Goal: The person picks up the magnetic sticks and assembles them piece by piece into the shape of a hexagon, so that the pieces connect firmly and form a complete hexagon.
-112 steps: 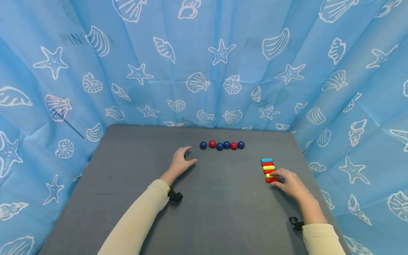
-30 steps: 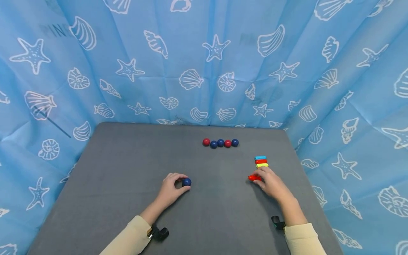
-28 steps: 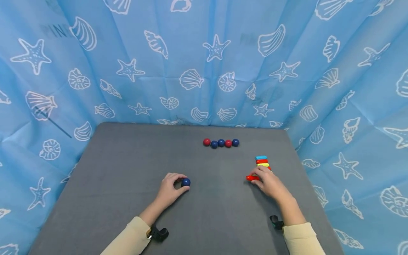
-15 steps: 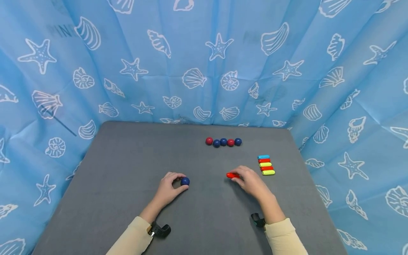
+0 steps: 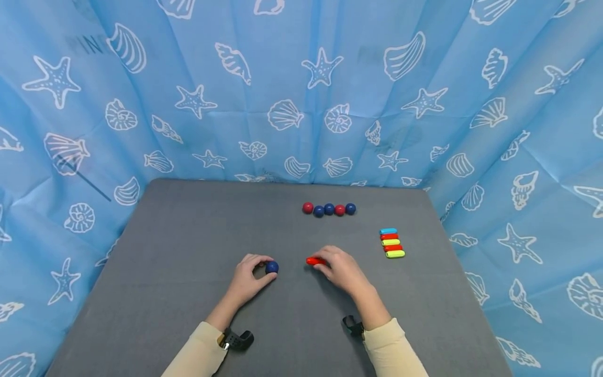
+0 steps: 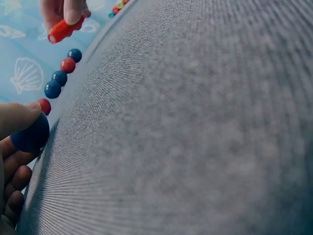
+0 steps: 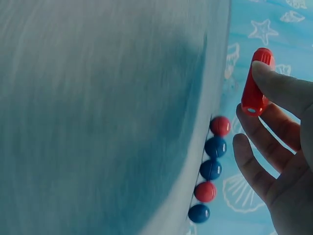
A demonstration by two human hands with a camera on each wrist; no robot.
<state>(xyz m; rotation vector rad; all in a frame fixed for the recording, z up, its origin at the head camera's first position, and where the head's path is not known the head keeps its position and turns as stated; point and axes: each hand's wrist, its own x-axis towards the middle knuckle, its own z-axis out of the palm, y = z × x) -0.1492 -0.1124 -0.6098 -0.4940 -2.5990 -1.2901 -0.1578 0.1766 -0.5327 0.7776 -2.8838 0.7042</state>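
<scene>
My left hand (image 5: 247, 278) pinches a glossy dark blue ball (image 5: 271, 267) between thumb and fingers, low over the grey table. In the left wrist view, the thumb lies over that blue ball (image 6: 32, 134). Just to the right, my right hand (image 5: 344, 269) holds a short red plastic tube (image 5: 314, 261), pointing it toward the ball with a gap between them. Seen in the right wrist view, the red tube (image 7: 257, 85) has a ribbed far part and a small hole in its near end. Thumb and fingertips grip it; the other fingers are spread loosely.
A row of red and blue balls (image 5: 329, 209) lies near the table's back edge. At the right, several short tubes (image 5: 391, 242) in light blue, red and yellow lie side by side. A blue shell-print curtain (image 5: 301, 94) hangs behind the grey table (image 5: 198, 220).
My left hand has taken the blue ball from the row's left end and brought it nearer, then stayed. My right hand has taken the nearest red tube and carried it left toward the ball.
</scene>
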